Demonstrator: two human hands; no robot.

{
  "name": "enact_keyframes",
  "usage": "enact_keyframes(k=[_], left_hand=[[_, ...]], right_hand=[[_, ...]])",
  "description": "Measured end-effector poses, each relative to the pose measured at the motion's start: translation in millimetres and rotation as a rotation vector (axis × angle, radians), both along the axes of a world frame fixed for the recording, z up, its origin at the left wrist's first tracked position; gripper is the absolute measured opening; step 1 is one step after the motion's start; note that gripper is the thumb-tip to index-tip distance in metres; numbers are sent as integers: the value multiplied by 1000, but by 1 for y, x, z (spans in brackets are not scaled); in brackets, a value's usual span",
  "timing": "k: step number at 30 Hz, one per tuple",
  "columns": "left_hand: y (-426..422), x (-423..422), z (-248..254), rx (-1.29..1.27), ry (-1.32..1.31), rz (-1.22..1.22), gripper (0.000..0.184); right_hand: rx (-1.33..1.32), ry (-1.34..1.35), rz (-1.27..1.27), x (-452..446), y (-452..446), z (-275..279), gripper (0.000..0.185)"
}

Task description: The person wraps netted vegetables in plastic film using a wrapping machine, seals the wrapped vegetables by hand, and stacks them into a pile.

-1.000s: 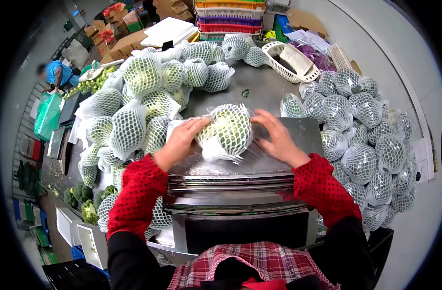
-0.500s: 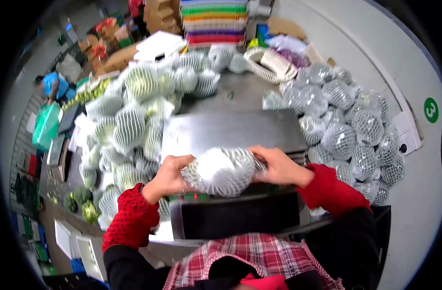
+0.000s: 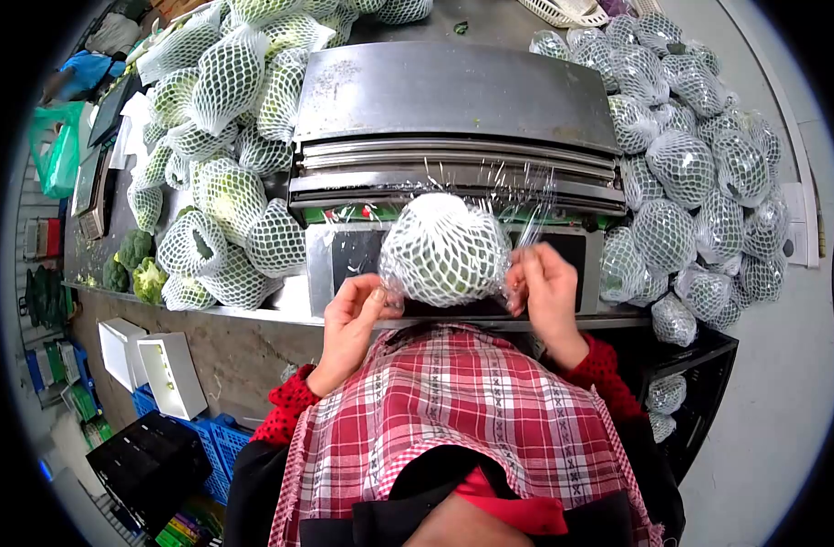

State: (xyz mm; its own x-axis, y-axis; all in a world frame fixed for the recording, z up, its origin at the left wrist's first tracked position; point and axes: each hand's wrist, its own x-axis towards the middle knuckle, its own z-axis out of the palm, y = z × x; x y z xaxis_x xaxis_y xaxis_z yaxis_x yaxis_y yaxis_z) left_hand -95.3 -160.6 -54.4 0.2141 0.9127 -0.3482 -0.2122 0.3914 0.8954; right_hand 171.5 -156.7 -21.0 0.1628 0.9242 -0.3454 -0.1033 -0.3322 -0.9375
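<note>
A vegetable head in a white foam net (image 3: pixel 444 260) is in front of me, over the dark plate of a steel film-wrapping machine (image 3: pixel 453 91). Clear plastic film (image 3: pixel 531 214) lies around it and stretches back toward the machine's rollers. At the left side of the head, my left hand (image 3: pixel 351 319) has its thumb and fingers closed on the film's edge. My right hand (image 3: pixel 544 296) pinches the film on the opposite side. The kind of vegetable under the net is hard to make out.
Netted heads (image 3: pixel 225 201) are heaped to the left, beside loose broccoli (image 3: pixel 134 248). Film-wrapped netted heads (image 3: pixel 681 169) are piled to the right. A black crate (image 3: pixel 699 387) stands below on the right, with wrapped heads inside. White foam boxes (image 3: pixel 170 374) stand low on the left.
Both hands gripped the netted head by its sides before; now they hold film at either side of it. Head and hands are nearer my body relative to the machine. The view has tilted down.
</note>
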Motion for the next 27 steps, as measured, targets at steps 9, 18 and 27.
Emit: enact_keyframes(k=[9,18,27], left_hand=[[-5,0,-38,522,370,137,9],[-6,3,-27,839,530,92,3],[-41,-84,14,-199,356,516,25]], right_hand=[[243,77,36,4,-25,-18,23],[396,-214,-111,0,-25,-59,11],[-275,-15,-144,48,-69,-9,24]])
